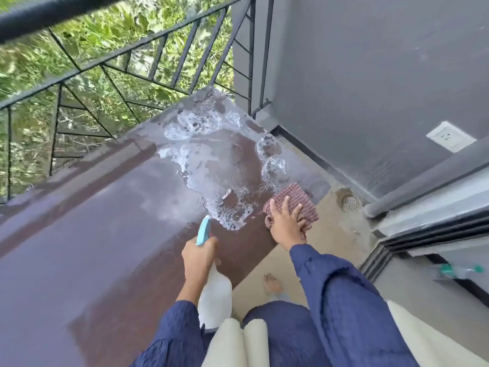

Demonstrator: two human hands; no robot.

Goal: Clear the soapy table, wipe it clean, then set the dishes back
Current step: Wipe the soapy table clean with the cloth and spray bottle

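Over the near edge of the table (79, 234), the left hand (198, 256) curls its fingers tight round a bottle (214, 295). Foam (211, 160) sits on the table's far part. At the table's right edge, the right hand (285, 223) presses a cloth (299, 200), fingers spread.

Cloth (293, 207) on table (105, 234) edge

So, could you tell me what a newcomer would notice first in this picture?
White soapy foam spreads across the far right part of the brown table. Beside it, the right hand presses a reddish waffle cloth at the table's right edge. The left hand grips a white spray bottle with a blue trigger.
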